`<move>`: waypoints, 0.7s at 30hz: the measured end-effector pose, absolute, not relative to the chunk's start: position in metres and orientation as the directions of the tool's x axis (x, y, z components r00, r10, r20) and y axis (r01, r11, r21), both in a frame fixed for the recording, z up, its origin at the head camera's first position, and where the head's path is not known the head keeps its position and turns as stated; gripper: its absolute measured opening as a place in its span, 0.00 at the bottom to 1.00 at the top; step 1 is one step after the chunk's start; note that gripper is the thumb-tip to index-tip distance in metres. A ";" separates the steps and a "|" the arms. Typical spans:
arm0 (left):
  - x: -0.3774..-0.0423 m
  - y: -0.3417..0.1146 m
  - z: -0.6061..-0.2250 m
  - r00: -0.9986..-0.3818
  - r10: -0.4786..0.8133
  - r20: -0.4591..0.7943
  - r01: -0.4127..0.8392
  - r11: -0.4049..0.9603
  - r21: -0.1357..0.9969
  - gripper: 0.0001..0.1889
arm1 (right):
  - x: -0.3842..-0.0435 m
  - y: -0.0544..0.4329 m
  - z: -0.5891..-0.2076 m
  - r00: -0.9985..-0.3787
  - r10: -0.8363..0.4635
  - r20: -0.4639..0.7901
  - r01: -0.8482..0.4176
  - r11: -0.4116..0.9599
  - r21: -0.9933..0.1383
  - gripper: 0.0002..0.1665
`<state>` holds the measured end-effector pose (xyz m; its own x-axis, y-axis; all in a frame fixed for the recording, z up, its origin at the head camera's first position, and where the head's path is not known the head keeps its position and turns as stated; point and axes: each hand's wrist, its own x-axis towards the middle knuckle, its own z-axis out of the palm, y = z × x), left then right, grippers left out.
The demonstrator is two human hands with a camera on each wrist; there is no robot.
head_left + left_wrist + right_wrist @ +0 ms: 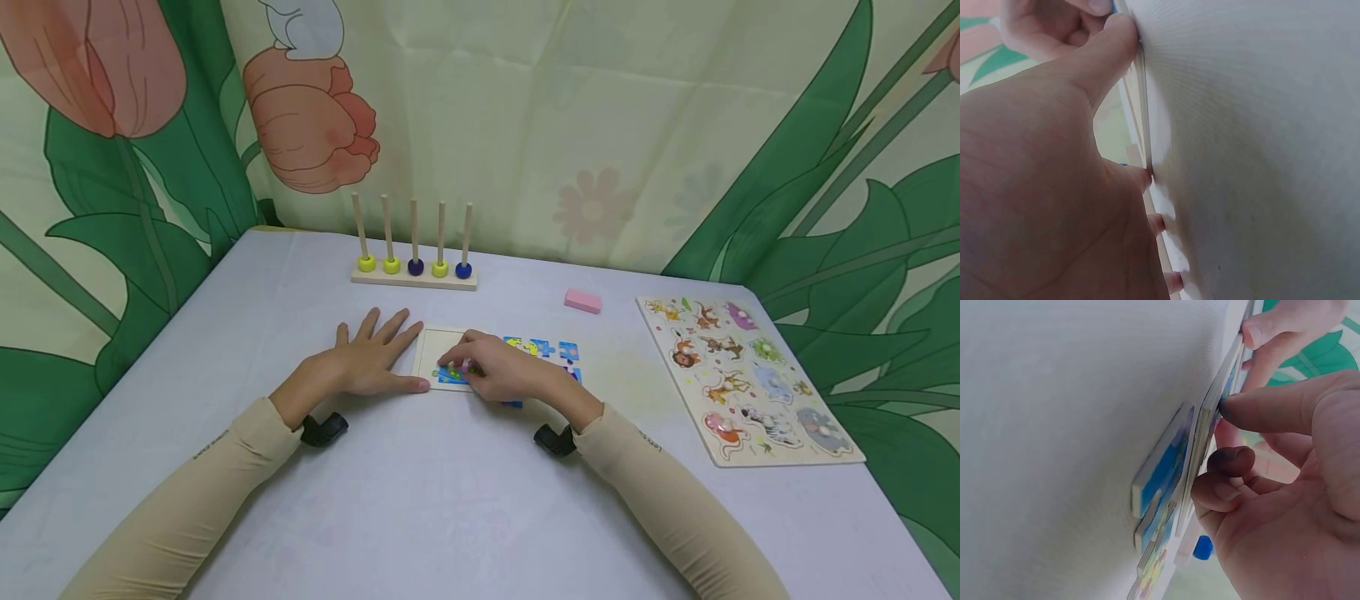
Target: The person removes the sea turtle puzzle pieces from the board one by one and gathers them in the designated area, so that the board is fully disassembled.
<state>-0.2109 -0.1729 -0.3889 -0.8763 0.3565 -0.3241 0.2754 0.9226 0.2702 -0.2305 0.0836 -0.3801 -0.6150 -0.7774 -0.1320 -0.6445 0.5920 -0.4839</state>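
A shallow wooden puzzle tray [424, 354] lies flat on the table, with colourful jigsaw pieces [450, 375] along its near side. My left hand [367, 361] rests at the tray's left side, fingers spread and thumb touching its near left corner. Over the tray, my right hand [504, 367] has curled fingers and thumb at a puzzle piece, which they seem to pinch against the others; the hand hides part of it. In the right wrist view the right thumb [1260, 412] meets the tray's edge. Loose blue jigsaw pieces [568, 351] lie right of the tray, partly behind my right hand.
Behind the tray stands a wooden peg rack [412, 280] with yellow and dark blue beads. A pink block [582, 301] lies at the back, right of centre. An animal peg puzzle board [701, 400] occupies the table's right side. A printed curtain [480, 125] hangs behind the table.
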 end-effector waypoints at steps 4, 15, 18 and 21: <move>-0.210 -0.173 -0.388 -0.875 0.356 -0.328 0.277 0.924 0.264 0.59 | -0.231 0.084 -0.380 -0.621 -0.771 -0.140 -0.629 0.597 -0.497 0.26; -0.211 -0.171 -0.388 -0.876 0.354 -0.327 0.283 0.927 0.245 0.56 | -0.229 0.082 -0.379 -0.637 -0.757 -0.146 -0.620 0.615 -0.487 0.25; -0.211 -0.171 -0.388 -0.877 0.354 -0.326 0.281 0.927 0.249 0.57 | -0.228 0.081 -0.379 -0.640 -0.755 -0.143 -0.624 0.619 -0.477 0.24; -0.211 -0.172 -0.388 -0.877 0.351 -0.327 0.278 0.927 0.251 0.58 | -0.227 0.081 -0.379 -0.641 -0.755 -0.139 -0.626 0.618 -0.476 0.24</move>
<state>-0.2106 -0.1717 -0.3881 -0.8773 0.3514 -0.3268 0.2777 0.9272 0.2514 -0.2269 0.0814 -0.3788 -0.6407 -0.7551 -0.1392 -0.6256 0.6184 -0.4756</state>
